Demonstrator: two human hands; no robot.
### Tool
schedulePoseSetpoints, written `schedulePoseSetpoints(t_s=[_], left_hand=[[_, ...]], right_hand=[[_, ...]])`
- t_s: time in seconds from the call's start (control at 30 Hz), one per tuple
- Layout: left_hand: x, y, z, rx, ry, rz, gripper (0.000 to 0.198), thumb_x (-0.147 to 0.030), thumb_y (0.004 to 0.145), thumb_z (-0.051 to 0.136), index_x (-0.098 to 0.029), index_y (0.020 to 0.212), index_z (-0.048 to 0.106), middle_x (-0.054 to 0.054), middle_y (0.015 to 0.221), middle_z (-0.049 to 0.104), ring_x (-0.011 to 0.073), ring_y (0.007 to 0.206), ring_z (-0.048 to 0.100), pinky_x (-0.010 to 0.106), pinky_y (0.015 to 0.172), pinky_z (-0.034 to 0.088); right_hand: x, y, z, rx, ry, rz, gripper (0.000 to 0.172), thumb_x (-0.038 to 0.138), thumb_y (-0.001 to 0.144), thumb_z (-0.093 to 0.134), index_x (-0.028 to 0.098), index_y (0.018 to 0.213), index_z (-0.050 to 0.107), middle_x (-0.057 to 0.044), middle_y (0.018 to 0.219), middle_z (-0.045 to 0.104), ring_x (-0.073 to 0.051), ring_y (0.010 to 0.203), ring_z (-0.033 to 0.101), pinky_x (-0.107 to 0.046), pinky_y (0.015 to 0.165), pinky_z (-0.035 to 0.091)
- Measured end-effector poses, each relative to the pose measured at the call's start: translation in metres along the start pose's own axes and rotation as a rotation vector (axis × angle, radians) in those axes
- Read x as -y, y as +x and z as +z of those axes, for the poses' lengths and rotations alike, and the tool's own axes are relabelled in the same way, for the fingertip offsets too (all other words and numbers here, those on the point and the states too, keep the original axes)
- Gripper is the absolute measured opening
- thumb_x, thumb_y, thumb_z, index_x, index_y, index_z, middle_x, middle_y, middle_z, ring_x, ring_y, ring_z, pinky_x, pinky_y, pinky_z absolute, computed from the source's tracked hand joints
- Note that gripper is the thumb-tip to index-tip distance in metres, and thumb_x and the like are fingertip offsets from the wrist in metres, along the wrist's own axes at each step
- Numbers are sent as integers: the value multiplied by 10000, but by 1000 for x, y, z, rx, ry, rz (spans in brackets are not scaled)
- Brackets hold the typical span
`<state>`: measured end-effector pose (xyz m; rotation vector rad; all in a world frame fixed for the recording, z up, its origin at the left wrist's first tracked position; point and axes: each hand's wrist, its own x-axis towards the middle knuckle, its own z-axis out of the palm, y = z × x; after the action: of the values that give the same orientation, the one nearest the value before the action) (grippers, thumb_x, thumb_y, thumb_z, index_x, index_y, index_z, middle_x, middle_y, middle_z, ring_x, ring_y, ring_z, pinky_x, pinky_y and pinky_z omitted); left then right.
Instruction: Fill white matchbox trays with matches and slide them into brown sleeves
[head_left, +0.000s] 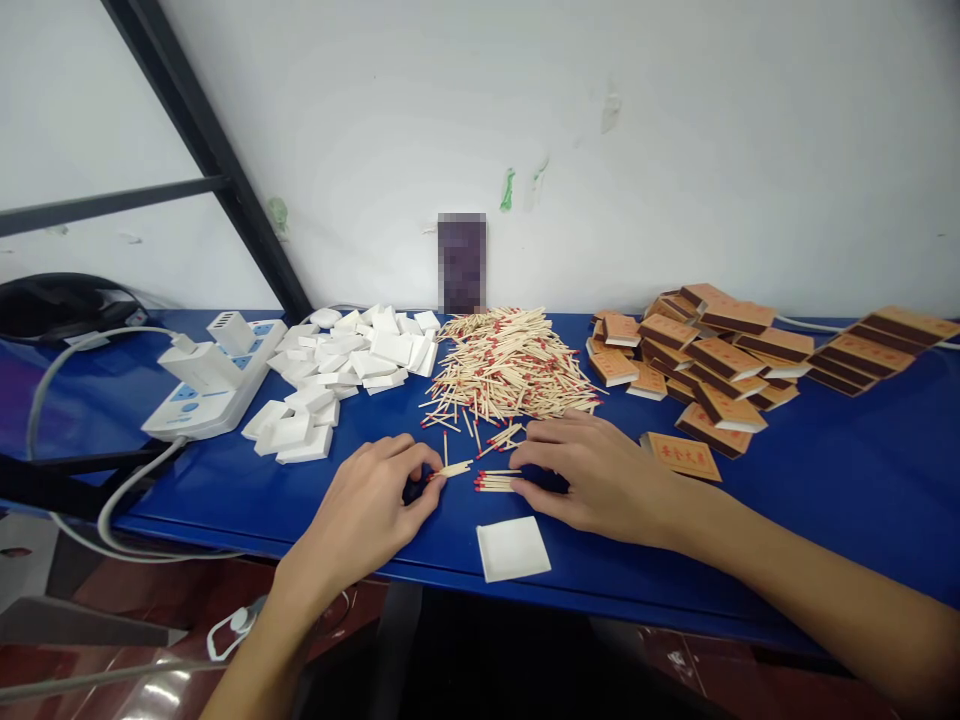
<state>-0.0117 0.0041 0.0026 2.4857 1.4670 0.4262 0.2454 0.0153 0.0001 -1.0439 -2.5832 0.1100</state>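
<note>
My left hand pinches a small bunch of matches between thumb and forefinger, their pale ends pointing right. Just across from it, my right hand has its thumb and forefinger closed about the plain ends of several red-tipped matches low over the blue table. A few loose matches lie beside its fingers. In front of both hands, near the table edge, sits an open white matchbox tray. Behind them rises a big heap of matches.
White inner trays are piled at the left, beside a white power strip with plugs and cables. Orange-brown matchbox sleeves are heaped at the right, one sleeve near my right forearm. A blurred dark rectangle stands against the wall.
</note>
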Motion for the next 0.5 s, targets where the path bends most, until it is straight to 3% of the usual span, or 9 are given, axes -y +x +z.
schedulePoseSetpoints(t_s=[0.27, 0.5], left_hand=[[-7, 5, 2, 4, -18, 20, 133, -281, 965, 543, -238, 910, 656, -14, 817, 595, 182, 808, 564, 318, 723, 376], [-16, 15, 8, 47, -96, 64, 146, -283, 967, 561, -230, 892, 675, -14, 798, 605, 166, 792, 566, 308, 722, 388]], right_hand=[[-4, -2, -1, 52, 47, -81, 142, 216, 928, 608, 205, 876, 739, -19, 815, 654, -164, 728, 560, -323, 739, 376], [-5, 1, 6, -21, 11, -134, 132, 232, 922, 638, 191, 849, 741, -22, 784, 648, -160, 717, 548, -312, 726, 367]])
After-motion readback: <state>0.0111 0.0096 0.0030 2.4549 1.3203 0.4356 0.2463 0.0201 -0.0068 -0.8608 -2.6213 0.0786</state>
